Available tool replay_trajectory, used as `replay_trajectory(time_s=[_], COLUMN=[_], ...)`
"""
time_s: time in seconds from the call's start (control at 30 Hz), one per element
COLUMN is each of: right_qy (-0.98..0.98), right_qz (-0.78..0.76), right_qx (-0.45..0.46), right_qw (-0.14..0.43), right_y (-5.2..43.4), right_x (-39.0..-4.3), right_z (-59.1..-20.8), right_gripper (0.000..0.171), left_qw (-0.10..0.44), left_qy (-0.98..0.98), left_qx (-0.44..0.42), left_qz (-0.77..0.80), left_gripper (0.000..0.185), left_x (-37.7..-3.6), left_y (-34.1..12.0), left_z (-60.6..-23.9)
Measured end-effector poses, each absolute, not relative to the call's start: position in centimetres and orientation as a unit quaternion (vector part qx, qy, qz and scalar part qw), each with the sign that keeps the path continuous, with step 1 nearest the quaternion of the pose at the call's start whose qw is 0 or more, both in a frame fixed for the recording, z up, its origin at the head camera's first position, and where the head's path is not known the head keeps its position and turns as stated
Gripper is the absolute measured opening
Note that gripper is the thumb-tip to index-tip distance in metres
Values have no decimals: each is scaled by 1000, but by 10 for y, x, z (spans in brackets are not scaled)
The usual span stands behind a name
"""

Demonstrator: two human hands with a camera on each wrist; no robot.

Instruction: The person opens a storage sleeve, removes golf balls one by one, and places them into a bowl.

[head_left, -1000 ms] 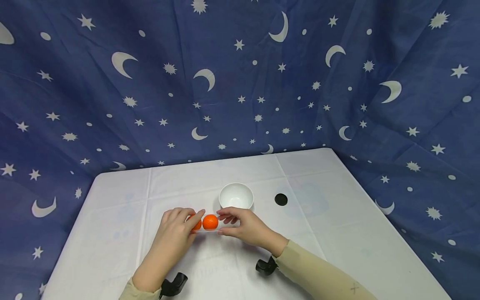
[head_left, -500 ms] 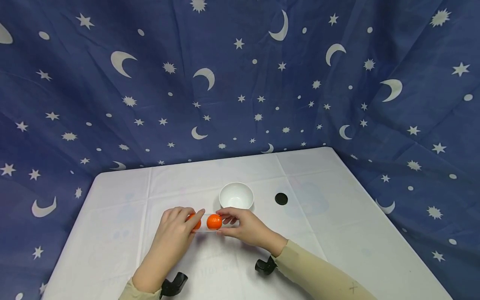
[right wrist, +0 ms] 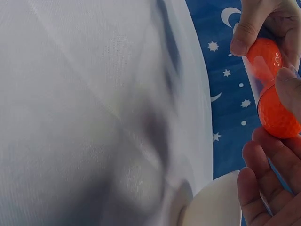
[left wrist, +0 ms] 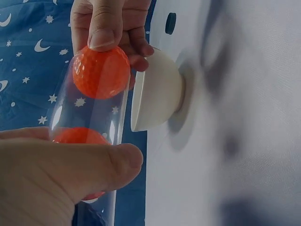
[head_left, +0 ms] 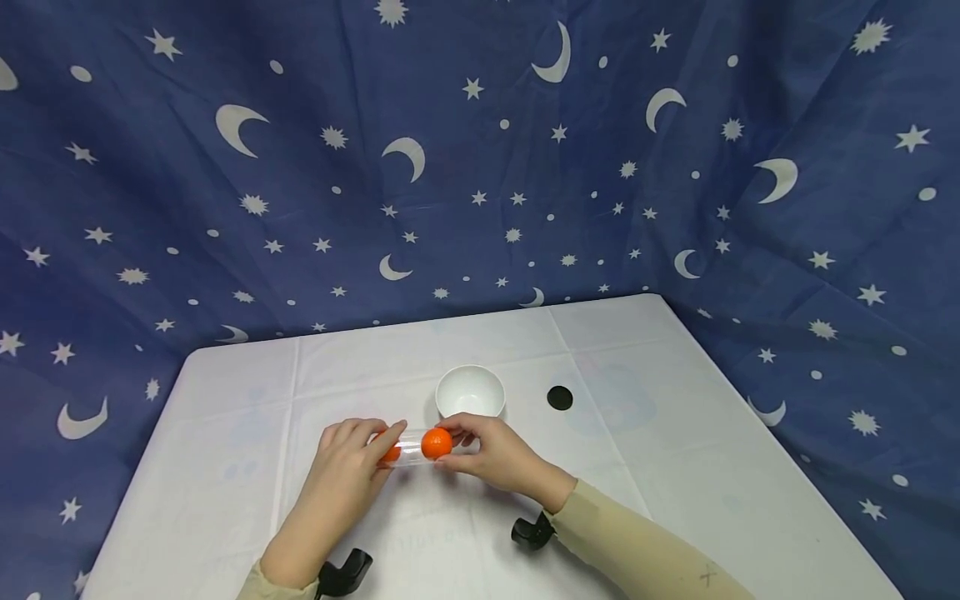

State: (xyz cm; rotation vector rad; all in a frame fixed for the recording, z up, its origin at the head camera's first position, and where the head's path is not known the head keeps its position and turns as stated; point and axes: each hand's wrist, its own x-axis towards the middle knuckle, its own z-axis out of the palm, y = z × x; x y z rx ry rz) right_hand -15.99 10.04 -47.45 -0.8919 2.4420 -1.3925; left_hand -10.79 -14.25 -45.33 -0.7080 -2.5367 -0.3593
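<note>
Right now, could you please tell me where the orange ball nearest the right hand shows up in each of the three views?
Head: the orange ball sits just below centre, at the right hand's fingertips, in front of the white bowl.
Left wrist: upper left, inside the clear tube, under a thumb.
Right wrist: right edge, about mid-height, between the fingers.
Shared landmark: the white bowl, beside the ball in all three views.
</note>
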Motion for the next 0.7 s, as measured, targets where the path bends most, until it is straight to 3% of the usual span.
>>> replay_trajectory(time_s=[0.5, 0.7], right_qy=[870, 897], right_qz=[-419, -372], right_qx=[-260, -240], right_qw=[0, -4], right_y=[130, 128], right_x=[-197, -212], right_z=[-457, -466], right_gripper=[44, 46], left_qw=[229, 221], left_qy=[-930, -933], left_qx=[-238, -226], left_qz=[-165, -171], left_gripper=[61, 61], left_x=[-105, -101], left_y=[-157, -160], left_z=[-459, -462])
